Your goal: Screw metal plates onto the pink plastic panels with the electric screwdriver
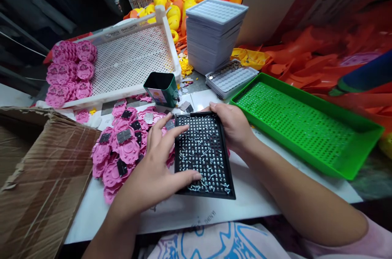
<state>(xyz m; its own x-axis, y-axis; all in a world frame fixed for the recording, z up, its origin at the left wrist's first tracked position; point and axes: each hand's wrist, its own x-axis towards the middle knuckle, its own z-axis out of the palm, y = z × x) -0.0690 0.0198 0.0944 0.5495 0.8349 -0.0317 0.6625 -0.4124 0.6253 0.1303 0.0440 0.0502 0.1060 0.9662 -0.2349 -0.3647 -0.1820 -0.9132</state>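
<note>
A black screw tray (216, 136) with a grid of holes is tilted in front of me. Many small silver screws (199, 144) stand in its holes, and others lie loose on top, mostly toward the near end. My right hand (234, 124) grips the tray's far right corner. Over the tray's left side is my left hand (157, 165), its fingers spread and thumb reaching above the screws; whether it touches the tray I cannot tell. Pink plastic parts (128, 148) with black and grey pieces on them are heaped left of the tray.
A green perforated tray (294, 128) lies at the right. Behind stand a dark green tin (161, 89), a stack of white trays (211, 38) and a white crate (131, 59) holding pink parts. A cardboard box (45, 177) is at the left edge.
</note>
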